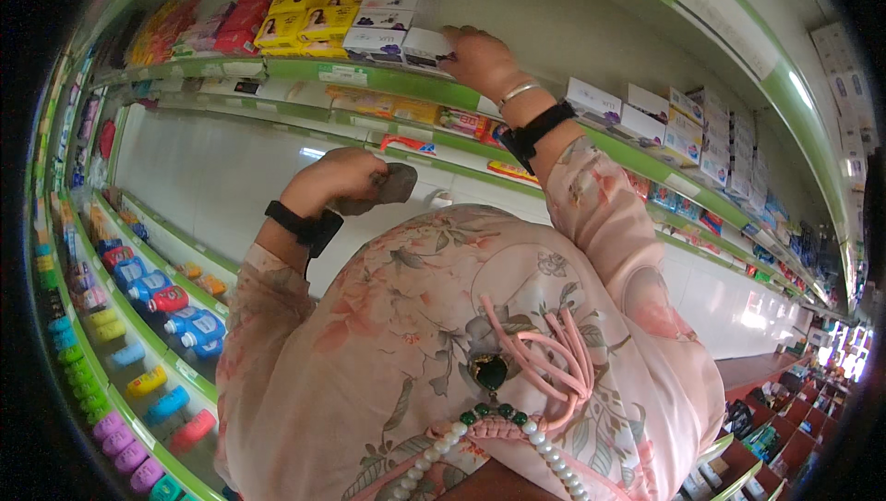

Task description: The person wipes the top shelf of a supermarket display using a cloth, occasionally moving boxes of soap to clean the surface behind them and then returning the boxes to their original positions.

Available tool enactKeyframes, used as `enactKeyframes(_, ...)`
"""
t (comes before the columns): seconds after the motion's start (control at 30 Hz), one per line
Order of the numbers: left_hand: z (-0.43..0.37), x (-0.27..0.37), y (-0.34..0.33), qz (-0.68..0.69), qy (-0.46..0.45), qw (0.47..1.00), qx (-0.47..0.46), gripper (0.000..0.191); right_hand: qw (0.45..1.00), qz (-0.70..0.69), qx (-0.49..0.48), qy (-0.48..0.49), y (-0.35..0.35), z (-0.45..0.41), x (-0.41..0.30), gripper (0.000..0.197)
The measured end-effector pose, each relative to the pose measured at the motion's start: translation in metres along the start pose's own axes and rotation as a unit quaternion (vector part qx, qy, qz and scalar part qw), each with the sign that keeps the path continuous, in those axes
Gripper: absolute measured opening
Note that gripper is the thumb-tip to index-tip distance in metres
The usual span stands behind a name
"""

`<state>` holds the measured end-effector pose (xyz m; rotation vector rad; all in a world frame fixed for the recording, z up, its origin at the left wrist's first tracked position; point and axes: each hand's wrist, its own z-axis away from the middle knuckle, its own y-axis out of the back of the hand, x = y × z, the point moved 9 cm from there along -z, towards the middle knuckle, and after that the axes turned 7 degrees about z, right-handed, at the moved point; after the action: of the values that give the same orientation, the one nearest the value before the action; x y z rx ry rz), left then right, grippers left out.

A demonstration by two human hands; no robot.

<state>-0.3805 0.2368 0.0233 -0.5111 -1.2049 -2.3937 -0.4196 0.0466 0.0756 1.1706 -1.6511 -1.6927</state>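
My right hand (pixel 481 58), with a bangle and a black strap at the wrist, reaches onto the green-edged shelf (pixel 291 70). Its fingers close around the end of a white Lux soap box (pixel 424 48), which stands beside stacked white Lux boxes (pixel 374 42). Yellow soap packs (pixel 331 19) are piled to their left. Lower down, my left hand (pixel 339 179) holds a bunched dark grey cloth (pixel 396 185) in front of the lower shelves.
More white boxes (pixel 592 99) line the same shelf at the right. An overhanging shelf edge (pixel 727 23) runs above. Blue and red bottles (pixel 197 328) fill shelves at the lower left. Red-brown compartments (pixel 789 432) holding goods are at the lower right.
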Motion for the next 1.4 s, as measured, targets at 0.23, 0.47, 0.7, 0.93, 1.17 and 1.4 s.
enactKeyframes(0.23,-0.044,0.042,0.019,0.036,-0.084,0.996,0.011,0.042,0.990,-0.075,0.077,0.095,0.058,0.082,0.000,0.058)
enactKeyframes(0.47,-0.082,0.181,0.028,0.254,-0.315,0.914,0.003,0.049,0.934,-0.355,-0.036,0.012,0.017,0.181,0.043,0.086)
enactKeyframes(0.7,-0.103,0.257,0.077,-0.156,-0.393,0.844,0.329,0.042,0.867,-0.446,0.040,-0.216,0.033,0.272,0.119,0.062)
enactKeyframes(0.93,-0.199,0.245,0.061,-0.251,-0.199,0.940,0.120,0.043,0.825,-0.457,0.056,-0.328,0.013,0.327,0.139,0.055)
enactKeyframes(1.17,-0.180,0.156,0.174,-0.229,-0.179,0.934,0.210,0.050,0.754,-0.518,0.112,-0.388,0.000,0.348,0.146,0.055)
enactKeyframes(1.4,-0.165,0.068,0.174,-0.228,-0.055,0.969,0.079,0.049,0.756,-0.523,0.117,-0.376,-0.002,0.340,0.142,0.054)
